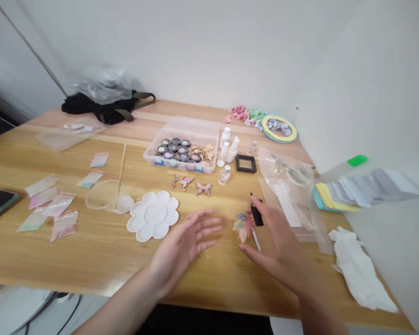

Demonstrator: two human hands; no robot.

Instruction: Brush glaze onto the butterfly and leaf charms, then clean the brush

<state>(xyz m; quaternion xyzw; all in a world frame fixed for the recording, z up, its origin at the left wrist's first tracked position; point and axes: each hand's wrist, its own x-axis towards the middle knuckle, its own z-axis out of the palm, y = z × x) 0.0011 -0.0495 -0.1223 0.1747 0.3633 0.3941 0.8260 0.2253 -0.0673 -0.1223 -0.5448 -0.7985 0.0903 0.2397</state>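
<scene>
Head view of a wooden tabletop (101, 260) w/ both hands over it. The L hand (186, 242) is open, fingers apart & slightly curled, palm turned toward the other hand; its grasp is empty & it sits just R of the white palette (156, 214). The R hand (279, 237) is also open, thumb & index spread wide, bracketing a multicolored butterfly (243, 227) that lies on the tabletop btwn the 2 hands, nearer the R. A black piece (256, 215) & a white stick (256, 241) lie along the butterfly's R edge; the index is close to the black piece, but contact can't be told; nothing is seen gripped. Beyond the palette, 3 small ornaments (204, 188) form a loose row in front of the clear box (192, 128), which contains round pots (172, 148) (L) & wooden cutouts (204, 151) (R). Just R of the box: white bottles (225, 151), a glass vial (224, 176) & a black frame (246, 170). Far R, back: pastel pieces (238, 112) & a yellow ring (291, 135). R side: clear bag (309, 200), cards (366, 186) & white cloth (361, 270). L side: powder sachets (60, 204), thin rod (122, 167), phone (0, 204) at the pic's edge, & a black bag (101, 111) at the back.
</scene>
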